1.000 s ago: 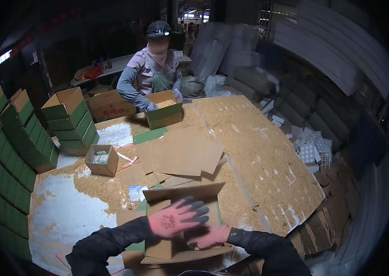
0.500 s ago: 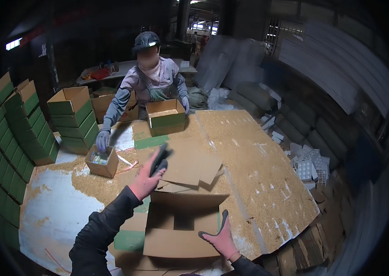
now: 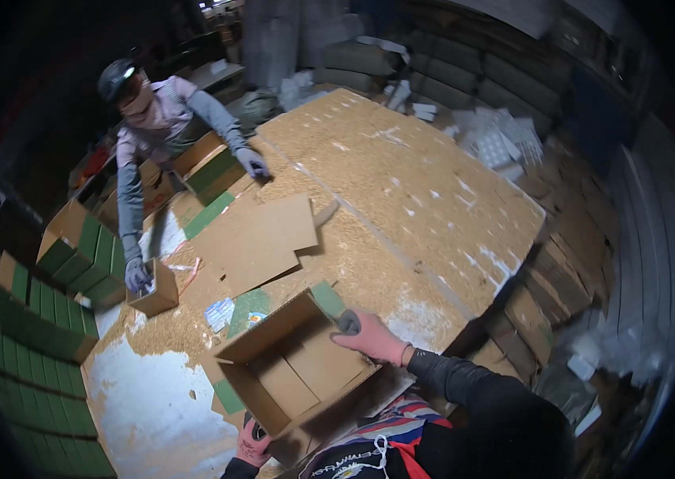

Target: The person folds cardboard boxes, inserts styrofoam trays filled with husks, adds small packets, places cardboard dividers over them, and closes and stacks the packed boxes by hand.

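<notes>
An open-topped cardboard box (image 3: pixel 305 371), brown inside with green on its outside, is tilted between my hands at the table's near edge. My gloved right hand (image 3: pixel 373 337) grips its right wall, fingertips over the rim. At the lower left corner my gloved left hand (image 3: pixel 253 443) closes on the box, its fingers partly hidden. The inside shows bare floor flaps. Just beyond the box lie flat green-and-brown cardboard (image 3: pixel 248 310) and a small printed packet (image 3: pixel 219 314).
Across the table (image 3: pixel 134 399), strewn with wood shavings (image 3: pixel 401 191), a co-worker (image 3: pixel 162 120) has one hand in a small box (image 3: pixel 158 291); a larger green box (image 3: pixel 208 169) stands beside. Stacked green boxes (image 3: pixel 26 375) line the left. A flat cardboard sheet (image 3: pixel 261 239) lies mid-table.
My view has swung right and down. My left hand has come down from over the table to the box's corner. The box is now turned and tilted, and my right hand grips its wall.
</notes>
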Demonstrator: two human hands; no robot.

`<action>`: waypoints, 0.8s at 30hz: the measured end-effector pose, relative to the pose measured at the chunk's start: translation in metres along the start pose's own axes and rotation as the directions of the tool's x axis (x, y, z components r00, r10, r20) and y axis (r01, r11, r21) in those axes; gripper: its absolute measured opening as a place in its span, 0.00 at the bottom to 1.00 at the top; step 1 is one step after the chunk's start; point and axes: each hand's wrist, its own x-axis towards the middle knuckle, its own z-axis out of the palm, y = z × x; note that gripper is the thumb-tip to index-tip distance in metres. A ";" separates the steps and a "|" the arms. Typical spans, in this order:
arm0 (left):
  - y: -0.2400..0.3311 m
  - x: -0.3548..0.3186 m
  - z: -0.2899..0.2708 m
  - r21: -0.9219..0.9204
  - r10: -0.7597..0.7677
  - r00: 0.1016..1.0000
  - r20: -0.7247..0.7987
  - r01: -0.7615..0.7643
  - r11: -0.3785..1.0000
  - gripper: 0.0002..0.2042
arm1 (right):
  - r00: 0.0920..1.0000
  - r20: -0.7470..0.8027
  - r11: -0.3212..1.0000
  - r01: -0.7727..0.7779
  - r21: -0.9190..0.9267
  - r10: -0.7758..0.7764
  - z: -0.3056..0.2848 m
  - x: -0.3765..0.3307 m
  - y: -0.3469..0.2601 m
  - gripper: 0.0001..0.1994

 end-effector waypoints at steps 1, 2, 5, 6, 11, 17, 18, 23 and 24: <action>-0.018 -0.016 0.011 -0.606 -0.472 0.875 -0.108 0.319 0.728 0.28 | 1.000 -0.019 1.000 0.011 -0.011 -0.011 0.015 0.001 -0.003 0.21; -0.036 -0.007 0.022 -0.944 -0.783 0.603 0.154 0.324 0.064 0.25 | 0.997 -0.078 0.999 -0.032 -0.036 0.029 0.010 -0.012 -0.003 0.24; 0.006 0.123 -0.121 -0.969 -0.828 0.558 0.060 0.233 0.087 0.24 | 0.991 -0.130 0.997 0.049 0.054 -0.041 -0.021 -0.026 -0.013 0.25; -0.007 0.140 -0.106 -0.888 -0.867 0.498 -0.020 0.390 0.245 0.26 | 0.960 -0.234 0.980 0.179 0.091 -0.154 -0.035 -0.020 0.010 0.26; -0.034 0.132 -0.065 -0.847 -0.872 0.472 -0.126 0.407 0.343 0.22 | 0.112 -0.983 0.769 -0.638 0.043 0.148 -0.155 -0.078 0.248 0.34; -0.024 0.137 -0.080 -0.803 -0.916 0.400 -0.013 0.542 0.248 0.23 | 0.175 -0.781 0.760 0.183 0.624 0.599 -0.149 -0.067 0.275 0.33; -0.028 0.137 -0.073 -0.840 -0.906 0.421 -0.040 0.477 0.259 0.21 | 0.165 -0.823 0.814 0.134 0.565 0.544 -0.147 -0.071 0.280 0.31; -0.016 0.135 -0.070 -0.877 -0.918 0.388 -0.083 0.409 0.252 0.18 | 0.588 -0.504 0.425 0.281 0.861 0.632 -0.136 -0.107 0.215 0.19; -0.019 0.127 -0.062 -0.870 -0.929 0.361 -0.087 0.426 0.247 0.21 | 0.674 -0.459 0.472 0.183 0.863 0.579 -0.130 -0.111 0.193 0.18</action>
